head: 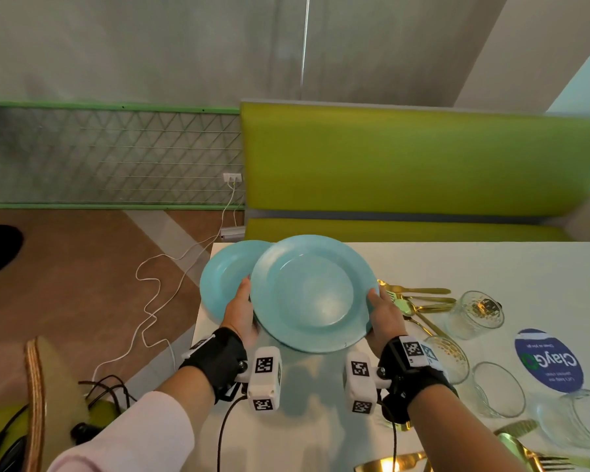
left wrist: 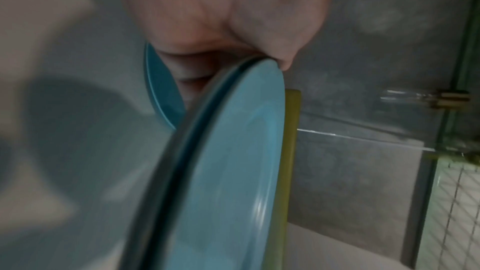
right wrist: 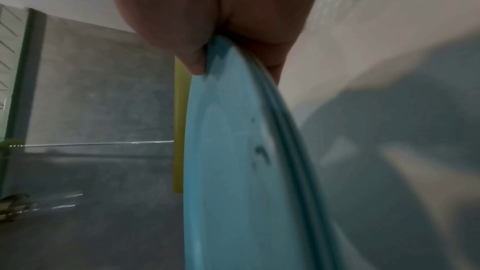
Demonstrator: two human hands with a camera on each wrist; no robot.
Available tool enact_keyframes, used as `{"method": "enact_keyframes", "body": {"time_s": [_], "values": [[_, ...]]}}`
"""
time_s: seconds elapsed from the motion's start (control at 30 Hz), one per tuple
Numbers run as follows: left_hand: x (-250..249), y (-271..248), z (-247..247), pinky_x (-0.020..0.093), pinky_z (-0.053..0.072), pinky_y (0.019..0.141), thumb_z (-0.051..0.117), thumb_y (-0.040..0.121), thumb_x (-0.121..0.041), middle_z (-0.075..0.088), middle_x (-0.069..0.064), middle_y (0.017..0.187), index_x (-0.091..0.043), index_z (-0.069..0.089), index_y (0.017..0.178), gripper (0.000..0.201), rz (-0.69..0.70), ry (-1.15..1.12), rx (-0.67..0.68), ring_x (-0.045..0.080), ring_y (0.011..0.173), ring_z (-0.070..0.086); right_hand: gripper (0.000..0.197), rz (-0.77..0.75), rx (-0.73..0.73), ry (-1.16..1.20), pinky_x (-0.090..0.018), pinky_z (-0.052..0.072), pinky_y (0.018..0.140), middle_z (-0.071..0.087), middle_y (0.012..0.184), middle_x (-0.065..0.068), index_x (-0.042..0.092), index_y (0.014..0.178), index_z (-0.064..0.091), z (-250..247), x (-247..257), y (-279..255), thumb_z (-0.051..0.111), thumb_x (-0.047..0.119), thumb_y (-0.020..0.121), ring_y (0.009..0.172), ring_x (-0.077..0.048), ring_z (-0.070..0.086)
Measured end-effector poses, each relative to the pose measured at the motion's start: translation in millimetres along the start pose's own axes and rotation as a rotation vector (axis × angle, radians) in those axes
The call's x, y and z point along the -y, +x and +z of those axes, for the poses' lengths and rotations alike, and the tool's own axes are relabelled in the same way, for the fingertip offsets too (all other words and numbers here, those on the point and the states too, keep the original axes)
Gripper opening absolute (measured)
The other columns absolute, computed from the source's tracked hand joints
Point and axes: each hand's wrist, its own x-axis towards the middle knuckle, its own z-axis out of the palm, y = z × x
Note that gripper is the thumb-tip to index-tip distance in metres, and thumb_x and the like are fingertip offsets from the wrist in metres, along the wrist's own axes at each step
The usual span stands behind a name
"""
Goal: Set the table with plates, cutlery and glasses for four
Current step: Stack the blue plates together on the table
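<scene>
I hold a light blue plate [head: 310, 294] a little above the white table [head: 457, 260], tilted slightly. My left hand [head: 242, 306] grips its left rim and my right hand [head: 380, 308] its right rim, thumbs on top and fingers underneath. In the left wrist view the held plate [left wrist: 228, 171] shows a second rim under it, pinched by the left hand [left wrist: 259, 48]. The right wrist view shows the same stacked plate [right wrist: 233, 171] in my right hand [right wrist: 202, 54]. Another blue plate [head: 223, 277] lies on the table's far left corner, partly behind the held one.
Gold cutlery [head: 419, 298] lies right of the plates. Several clear glasses [head: 477, 315] stand further right, around a round blue sign [head: 547, 361]. More gold cutlery [head: 525, 447] sits at the near edge. A green bench [head: 423, 158] runs behind the table; cables [head: 150, 301] cross the floor on the left.
</scene>
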Motion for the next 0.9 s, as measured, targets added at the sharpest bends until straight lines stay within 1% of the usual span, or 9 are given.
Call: {"method": "enact_keyframes", "body": {"time_s": [0.07,0.13,0.2,0.27,0.37,0.53,0.63,0.8,0.9], "values": [[-5.7,6.7,-3.4,0.034,0.048,0.084,0.041,0.096,-0.045,0.066,0.003,0.105,-0.025,0.059,0.112,0.031,-0.006,0.203,-0.017,0.022,0.097,0.060,0.031,0.001,-0.017,0.002,-0.027,0.052,0.053,0.060,0.094,-0.001,0.012,0.128,0.048,-1.7,-0.1,0.9,0.032,0.013,0.101,0.075,-0.014,0.057],[-11.1,17.9,-15.3,0.035,0.041,0.093,0.033,0.100,-0.037,0.060,0.009,0.119,-0.020,0.054,0.120,0.033,0.008,0.527,-0.052,0.027,0.109,0.055,0.035,0.002,-0.054,0.010,-0.031,0.050,0.060,0.060,0.099,-0.003,0.013,0.133,0.046,-4.5,-2.1,6.1,0.032,0.014,0.101,0.081,-0.018,0.058],[-15.5,35.3,-35.7,0.035,0.035,0.104,0.039,0.099,-0.031,0.052,0.018,0.134,-0.010,0.049,0.131,0.039,0.095,0.925,-0.248,0.033,0.124,0.047,0.037,-0.003,-0.098,0.002,-0.034,0.050,0.068,0.060,0.111,-0.006,0.015,0.135,0.044,-7.6,-5.3,11.3,0.032,0.016,0.101,0.093,-0.024,0.059],[-18.9,46.0,-53.4,0.040,0.035,0.104,0.051,0.092,-0.024,0.049,0.026,0.133,0.000,0.047,0.130,0.045,0.081,1.094,-0.457,0.040,0.126,0.044,0.036,-0.015,-0.129,-0.005,-0.033,0.050,0.069,0.058,0.118,-0.008,0.015,0.134,0.044,-10.7,-6.7,13.9,0.032,0.016,0.100,0.098,-0.026,0.057],[-19.8,55.2,-63.7,0.045,0.037,0.101,0.062,0.085,-0.018,0.042,0.031,0.134,0.008,0.041,0.129,0.055,0.006,1.087,-0.580,0.043,0.127,0.040,0.034,-0.040,-0.134,-0.017,-0.030,0.048,0.065,0.058,0.114,-0.007,0.013,0.129,0.048,-15.5,-7.1,14.2,0.031,0.014,0.100,0.088,-0.021,0.057],[-10.3,67.1,-67.8,0.045,0.040,0.099,0.073,0.077,-0.020,0.044,0.030,0.133,0.011,0.038,0.128,0.069,0.000,1.047,-0.574,0.041,0.125,0.043,0.034,-0.026,-0.145,-0.019,-0.035,0.050,0.075,0.058,0.117,-0.007,0.016,0.131,0.048,-20.8,-12.8,14.4,0.031,0.016,0.101,0.098,-0.025,0.056],[-4.3,72.7,-70.1,0.044,0.043,0.096,0.078,0.074,-0.018,0.049,0.028,0.132,0.010,0.038,0.128,0.073,-0.009,0.970,-0.544,0.040,0.122,0.049,0.036,-0.029,-0.148,-0.010,-0.033,0.050,0.070,0.058,0.117,-0.007,0.015,0.134,0.046,-22.4,-15.6,15.0,0.032,0.016,0.101,0.093,-0.023,0.057],[3.0,84.5,-86.0,0.045,0.052,0.092,0.081,0.068,-0.013,0.064,0.020,0.120,0.002,0.054,0.121,0.062,-0.026,0.716,-0.492,0.033,0.107,0.063,0.036,-0.005,-0.167,0.015,-0.032,0.050,0.068,0.057,0.122,-0.010,0.015,0.135,0.044,-26.3,-20.3,16.6,0.032,0.017,0.101,0.097,-0.025,0.056],[-2.9,87.0,-85.0,0.047,0.049,0.095,0.070,0.079,-0.005,0.062,0.021,0.123,0.004,0.056,0.120,0.045,0.006,0.517,-0.511,0.034,0.109,0.062,0.034,-0.007,-0.169,0.024,-0.032,0.049,0.067,0.057,0.116,-0.009,0.014,0.133,0.045,-26.2,-20.5,17.1,0.032,0.016,0.102,0.097,-0.026,0.055]]}}
